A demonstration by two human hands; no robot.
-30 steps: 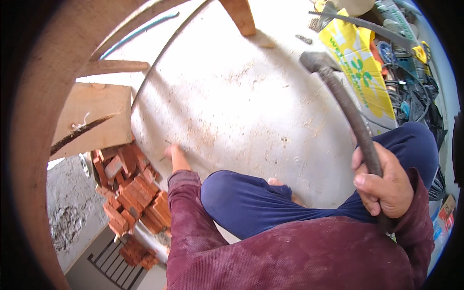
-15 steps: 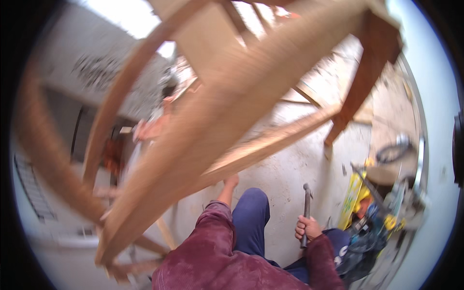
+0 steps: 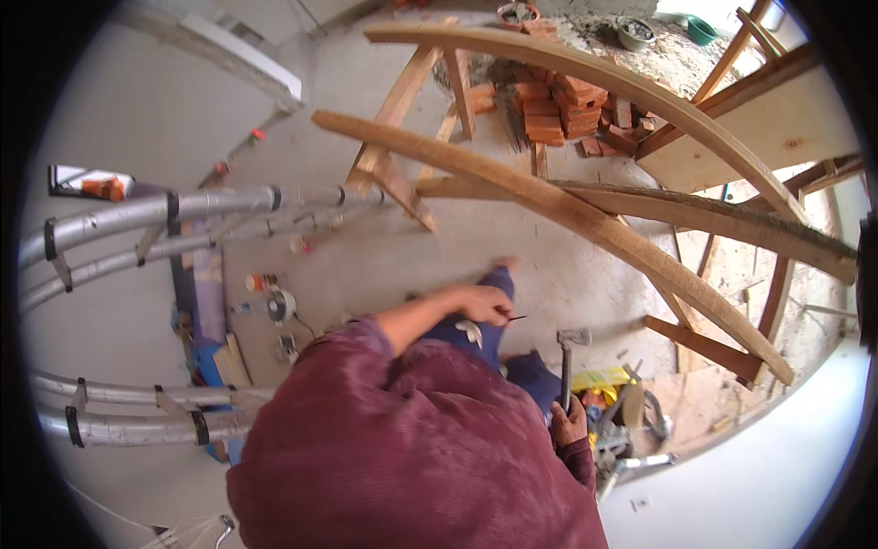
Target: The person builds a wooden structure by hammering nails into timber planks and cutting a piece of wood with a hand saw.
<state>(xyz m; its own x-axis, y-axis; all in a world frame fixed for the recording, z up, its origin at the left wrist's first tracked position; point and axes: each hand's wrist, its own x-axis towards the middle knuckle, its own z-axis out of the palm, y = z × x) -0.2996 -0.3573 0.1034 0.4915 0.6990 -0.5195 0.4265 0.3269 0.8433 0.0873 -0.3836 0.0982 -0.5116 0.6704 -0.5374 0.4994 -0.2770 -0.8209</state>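
My right hand [image 3: 568, 425] is closed around the handle of a hammer [image 3: 565, 371], whose metal head points up and away from me. My left hand [image 3: 485, 305] is over my knee, its fingers pinched together. A thin, dark, nail-like piece [image 3: 518, 317] sticks out from them. Beyond both hands stands a wooden trestle frame [image 3: 540, 197] with long rails and splayed legs. Neither hand touches it.
To my left lies an aluminium ladder [image 3: 137, 217]. Bricks [image 3: 562, 105] are piled at the far side, near buckets [image 3: 636, 34]. By my right hand, a yellow bag [image 3: 608, 380] and tools lie near the white wall [image 3: 732, 457]. A roll of tape [image 3: 282, 305] sits on the floor.
My view has swung left, and the wooden frame now appears farther off and to the right. My left hand has moved from beside the frame to over my knee. The hammer stays in my right hand.
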